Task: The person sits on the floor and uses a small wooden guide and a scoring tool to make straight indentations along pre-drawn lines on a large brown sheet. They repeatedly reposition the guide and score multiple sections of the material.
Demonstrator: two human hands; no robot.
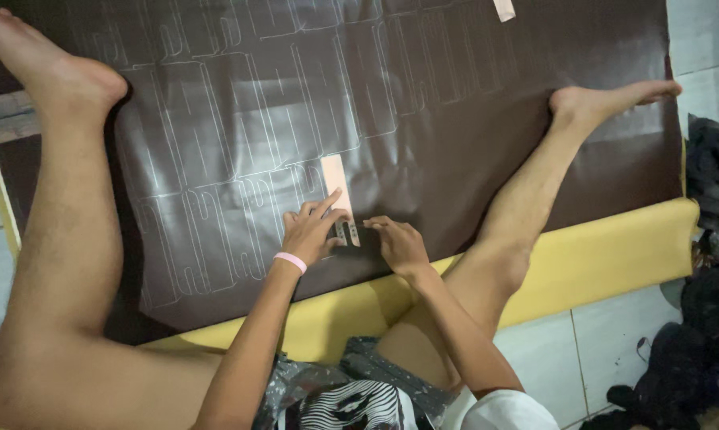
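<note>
Both hands (355, 237) down, fingers spread.

You sit on a pale tiled floor (606, 342) in dim light, dark bundled cloth (705, 334) heaped at your right.

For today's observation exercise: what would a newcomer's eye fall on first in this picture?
First, the big dark brown sheet spread across the floor, covered with rows of pale traced outlines, its yellow underside showing along the near edge. At its middle, the left hand presses a pale pink template strip flat, while the right hand rests beside it. Bare legs frame both sides.
</note>
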